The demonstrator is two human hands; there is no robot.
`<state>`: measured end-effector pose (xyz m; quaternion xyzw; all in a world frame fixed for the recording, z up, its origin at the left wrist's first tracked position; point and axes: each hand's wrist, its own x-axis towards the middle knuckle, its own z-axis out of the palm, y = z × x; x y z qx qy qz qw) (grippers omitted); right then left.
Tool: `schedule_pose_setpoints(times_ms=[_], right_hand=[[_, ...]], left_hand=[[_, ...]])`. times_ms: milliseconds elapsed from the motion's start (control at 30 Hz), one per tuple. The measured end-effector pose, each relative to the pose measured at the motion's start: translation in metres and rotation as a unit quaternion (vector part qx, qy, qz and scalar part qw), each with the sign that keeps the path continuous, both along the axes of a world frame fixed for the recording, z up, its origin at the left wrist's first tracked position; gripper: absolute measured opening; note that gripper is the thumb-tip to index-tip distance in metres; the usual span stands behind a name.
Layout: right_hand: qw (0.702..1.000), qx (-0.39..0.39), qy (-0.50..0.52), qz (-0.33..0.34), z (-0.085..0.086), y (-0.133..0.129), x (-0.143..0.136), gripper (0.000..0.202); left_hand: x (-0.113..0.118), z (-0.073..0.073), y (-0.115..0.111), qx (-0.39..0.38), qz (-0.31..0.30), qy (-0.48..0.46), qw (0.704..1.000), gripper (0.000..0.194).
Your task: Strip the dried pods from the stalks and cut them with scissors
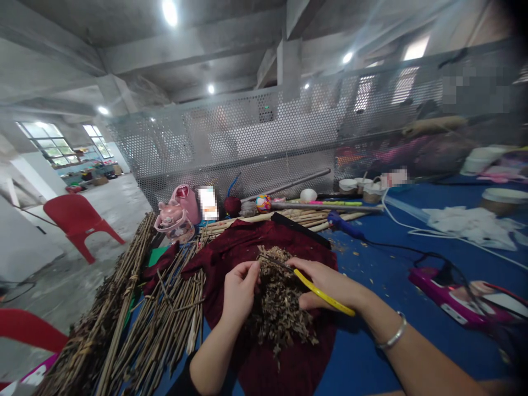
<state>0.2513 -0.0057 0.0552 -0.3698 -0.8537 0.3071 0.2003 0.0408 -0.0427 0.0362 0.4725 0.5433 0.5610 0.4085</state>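
In the middle of the head view, a heap of dry brown plant scraps [280, 313] lies on a dark red cloth [231, 247]. My left hand [241, 291] is over the heap's left side, thumb and fingers pinched together; anything between them is too small or hidden to make out. My right hand [324, 283] is wrapped round a yellow-handled tool [317, 291] with a thin, dark tip. That tip points left above the heap, towards my left fingertips. Whether the tool is pliers or scissors does not show. To the left, many thin dry stalks [165, 313] lie loose.
Tied stalk bundles [124, 297] line the table's left edge. Behind the cloth are a pink container [175, 223], a colourful ball [263, 203] and long rods. A blue-handled corded tool [346, 225] and a purple power strip [437, 294] sit right. A perforated metal screen [247, 143] stands behind.
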Motion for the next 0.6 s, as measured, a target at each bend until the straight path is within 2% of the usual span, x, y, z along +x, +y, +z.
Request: schedule_pose_setpoints(times_ms=[200,433,600], right_hand=[[1.000,0.017,-0.008,-0.024,-0.001,0.002,-0.001,0.078],[1.000,-0.015,-0.017,-0.019,0.002,0.005,0.001,0.058],[0.997,-0.052,-0.039,-0.031,0.005,0.004,-0.001,0.041]], left_hand=[[-0.001,0.000,-0.003,0.039,-0.015,0.089,0.995,0.034],[-0.007,0.006,-0.005,0.092,0.046,0.240,0.965,0.031],[-0.011,0.005,-0.004,0.096,0.076,0.314,0.942,0.037]])
